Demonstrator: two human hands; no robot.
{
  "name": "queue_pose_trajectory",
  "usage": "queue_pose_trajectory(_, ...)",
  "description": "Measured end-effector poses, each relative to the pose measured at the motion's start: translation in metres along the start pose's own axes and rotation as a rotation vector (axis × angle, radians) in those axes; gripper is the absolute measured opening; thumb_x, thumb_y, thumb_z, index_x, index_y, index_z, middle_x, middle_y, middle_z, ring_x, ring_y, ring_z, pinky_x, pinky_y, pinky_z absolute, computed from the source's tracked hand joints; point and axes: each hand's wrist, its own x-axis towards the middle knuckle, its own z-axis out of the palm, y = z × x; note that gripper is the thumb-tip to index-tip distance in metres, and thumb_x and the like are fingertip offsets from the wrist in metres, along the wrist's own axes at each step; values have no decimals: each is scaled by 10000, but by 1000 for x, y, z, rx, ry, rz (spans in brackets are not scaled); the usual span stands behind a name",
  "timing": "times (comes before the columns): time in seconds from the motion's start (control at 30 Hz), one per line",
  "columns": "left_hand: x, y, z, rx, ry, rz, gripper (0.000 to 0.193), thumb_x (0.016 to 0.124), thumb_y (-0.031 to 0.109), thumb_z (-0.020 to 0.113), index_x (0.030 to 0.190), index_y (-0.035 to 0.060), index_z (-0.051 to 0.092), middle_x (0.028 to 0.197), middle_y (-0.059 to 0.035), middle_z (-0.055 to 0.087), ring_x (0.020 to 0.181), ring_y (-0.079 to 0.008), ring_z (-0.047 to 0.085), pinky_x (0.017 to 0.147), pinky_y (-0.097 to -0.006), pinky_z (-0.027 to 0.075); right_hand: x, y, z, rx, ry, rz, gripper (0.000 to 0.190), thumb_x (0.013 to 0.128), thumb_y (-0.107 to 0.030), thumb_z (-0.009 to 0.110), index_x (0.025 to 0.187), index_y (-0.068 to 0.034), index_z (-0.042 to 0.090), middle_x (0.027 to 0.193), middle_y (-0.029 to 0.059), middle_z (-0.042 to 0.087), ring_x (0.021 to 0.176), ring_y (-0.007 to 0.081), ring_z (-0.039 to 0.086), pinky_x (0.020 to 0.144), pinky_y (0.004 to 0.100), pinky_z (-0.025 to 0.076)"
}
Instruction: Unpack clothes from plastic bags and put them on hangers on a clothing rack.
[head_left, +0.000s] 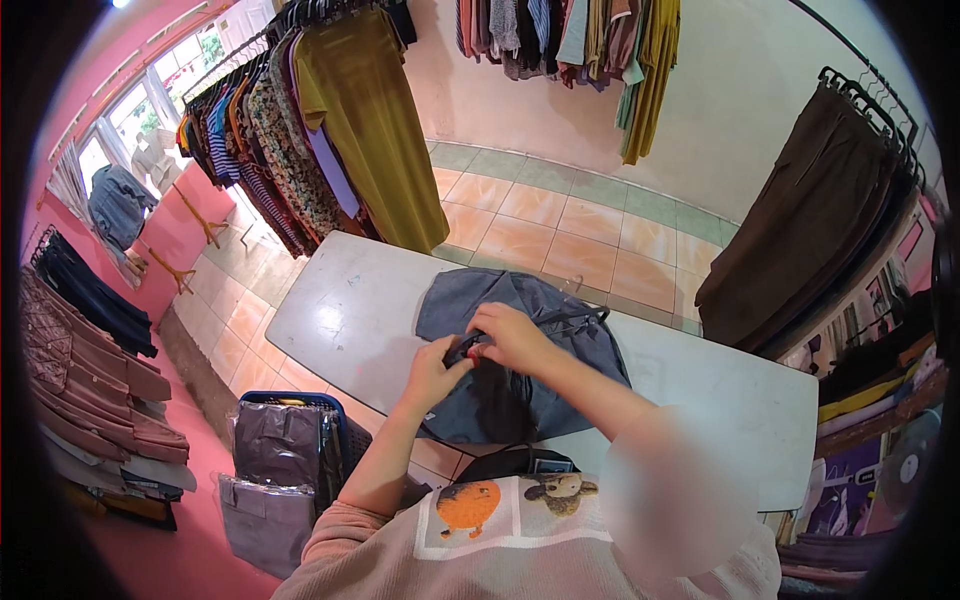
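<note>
A dark blue-grey garment (461, 296) lies spread on the white table (720, 397). Over its middle, my left hand (435, 375) and my right hand (514, 337) meet with the fingers of both closed on a dark strip, whose exact kind I cannot tell. A small red thing shows between the fingertips. Beside my right hand, a black clothes hanger (596, 315) with a clear metal hook rests on the garment. Blurred black material hangs below my hands, over the garment's near part.
A blue plastic basket (352, 427) with plastic-wrapped folded clothes (274, 442) stands left of me. A rack of hanging clothes (285, 142) adjoins the table's far left. Dark trousers (787, 202) hang at the right. Folded clothes (870, 405) lie on shelving at the far right.
</note>
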Motion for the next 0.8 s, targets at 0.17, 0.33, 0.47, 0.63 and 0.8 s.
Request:
queue_pose_trajectory(0.17, -8, -24, 9, -228, 156, 24, 283, 744, 97, 718, 988, -5, 617, 846, -75, 664, 742, -123, 605, 687, -264, 473, -58, -13, 23, -158, 495, -81, 215, 701, -151, 701, 851, -63, 574, 893, 96, 550, 828, 319, 535, 741, 419, 424)
queue_pose_trajectory(0.33, -10, -20, -1, -583, 125, -85, 243, 797, 54, 671, 1009, -22, 581, 906, -73, 644, 836, -128, 606, 778, -244, 468, -134, 65, 43, -160, 364, 224, 172, 750, -145, 637, 867, -53, 551, 910, 128, 554, 826, 319, 529, 732, 398, 410)
queue_pose_trajectory(0.47, -14, -14, -10, -722, 59, -92, 236, 786, 25, 671, 1001, -16, 580, 890, -38, 643, 796, -90, 591, 746, -220, 463, -122, 141, 47, -138, 505, 679, 456, 824, -276, 610, 1174, -19, 471, 1123, 181, 557, 1085, 301, 514, 972, 363, 357)
queue_pose_trajectory(0.63, -19, -16, -23, -776, -17, -130, 216, 785, 26, 665, 981, -5, 578, 887, -36, 629, 806, -94, 587, 756, -224, 461, -96, 175, 49, 766, 201, 906, 443, 860, -197, 585, 1250, -35, 451, 1134, 137, 586, 1076, 191, 531, 927, 307, 394)
queue_pose_trajectory(0.8, -28, -23, -38, -783, -34, -84, 228, 782, 57, 663, 981, -5, 571, 885, -43, 621, 801, -106, 582, 753, -238, 463, -90, 141, 33, 660, 17, 789, 309, 809, -163, 643, 1068, -3, 591, 1004, 61, 612, 947, 141, 550, 840, 234, 409)
